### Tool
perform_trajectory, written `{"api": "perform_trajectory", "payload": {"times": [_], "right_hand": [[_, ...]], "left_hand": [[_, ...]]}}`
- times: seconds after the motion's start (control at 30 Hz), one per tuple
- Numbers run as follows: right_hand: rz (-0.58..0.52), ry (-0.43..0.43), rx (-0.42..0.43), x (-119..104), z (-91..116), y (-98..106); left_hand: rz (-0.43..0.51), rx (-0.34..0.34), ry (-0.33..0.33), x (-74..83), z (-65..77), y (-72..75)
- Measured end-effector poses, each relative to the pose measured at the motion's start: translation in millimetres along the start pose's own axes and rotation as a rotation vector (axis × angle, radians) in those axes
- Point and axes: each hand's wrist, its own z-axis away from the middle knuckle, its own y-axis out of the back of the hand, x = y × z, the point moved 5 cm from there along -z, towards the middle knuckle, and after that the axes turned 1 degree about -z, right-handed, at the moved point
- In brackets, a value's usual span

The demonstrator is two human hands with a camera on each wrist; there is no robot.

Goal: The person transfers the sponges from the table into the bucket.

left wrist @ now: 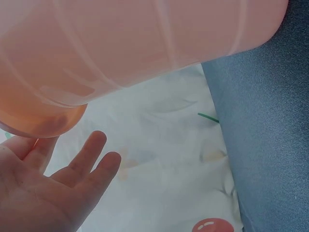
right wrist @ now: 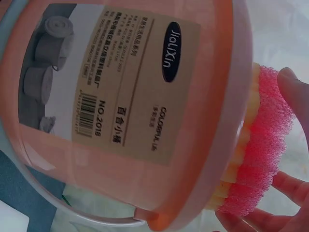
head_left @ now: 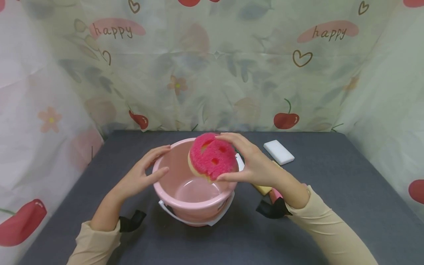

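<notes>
Head view: the right hand (head_left: pixel 253 163) grips a pink sponge (head_left: pixel 213 156) at the bucket's (head_left: pixel 195 204) mouth, its forearm masking part of a yellow item (head_left: pixel 263 190); the left hand (head_left: pixel 137 178), thumb and fingers wide apart, is at the near rim (contact unconfirmed). Left wrist view: some left fingertips hidden behind the bucket. Right wrist view: printed label (right wrist: pixel 111 82), legible only here; right hand cut off.

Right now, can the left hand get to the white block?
Probably not easily: the bucket and the right hand, holding the pink sponge, are between the left hand and the white block. Going around them might work.
</notes>
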Motion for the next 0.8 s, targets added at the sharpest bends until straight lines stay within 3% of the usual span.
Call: {"api": "perform_trajectory", "payload": {"times": [0.43,0.8], "right_hand": [[-0.098,-0.091,-0.091,7,-2,-20],[-0.093,-0.128,-0.136,13,-5,-31]], "left_hand": [[-0.028,-0.006,0.019,-2.1,0.3,-0.1],[-0.012,-0.004,0.017,-2.4,0.3,-1.7]]}}
